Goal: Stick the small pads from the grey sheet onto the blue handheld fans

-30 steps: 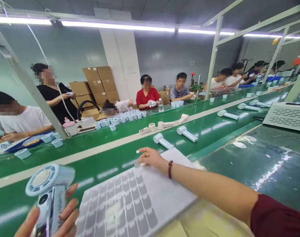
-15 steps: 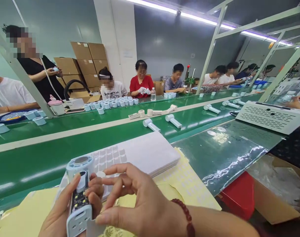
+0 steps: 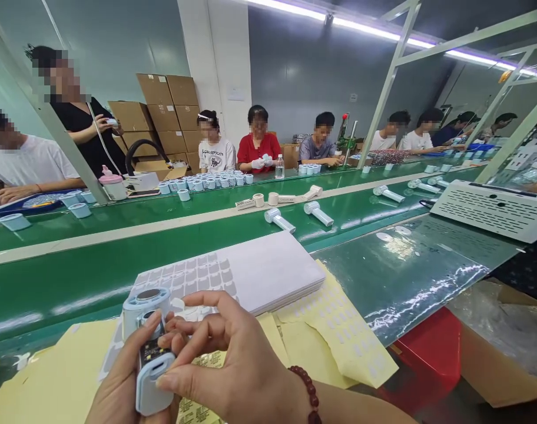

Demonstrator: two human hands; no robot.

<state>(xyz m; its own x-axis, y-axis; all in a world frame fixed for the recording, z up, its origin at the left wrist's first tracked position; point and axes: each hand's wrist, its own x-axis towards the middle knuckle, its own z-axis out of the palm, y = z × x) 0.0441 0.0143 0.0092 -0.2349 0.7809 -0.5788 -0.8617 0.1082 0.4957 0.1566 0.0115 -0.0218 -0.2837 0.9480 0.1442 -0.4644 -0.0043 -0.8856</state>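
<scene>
My left hand [image 3: 116,383] is closed around a light blue handheld fan body [image 3: 131,315], its round head pointing away from me and a dark circuit board [image 3: 151,351] exposed in the handle. A pale sticker [image 3: 151,397] lies over the handle's near end. The thumb of my right hand [image 3: 246,359] presses on that sticker at its edge, with the fingers curled beside the handle. A small white piece [image 3: 178,304] shows at my right index fingertip. Beyond my hands lies a stack of white sheets [image 3: 272,265] with rows of grey stickers [image 3: 202,274].
Yellow sticker backing sheets [image 3: 352,335] lie under and beside the stack. Fan bodies [image 3: 279,220] lie on the green conveyor [image 3: 96,253]. A white slotted box [image 3: 489,209] stands at right, above a red bin [image 3: 427,347]. Several co-workers sit across the belt.
The sticker that hung from my right thumb and fingers now covers the handle's end, where small holes showed before. The fan has tilted up slightly, and the view has shifted left.
</scene>
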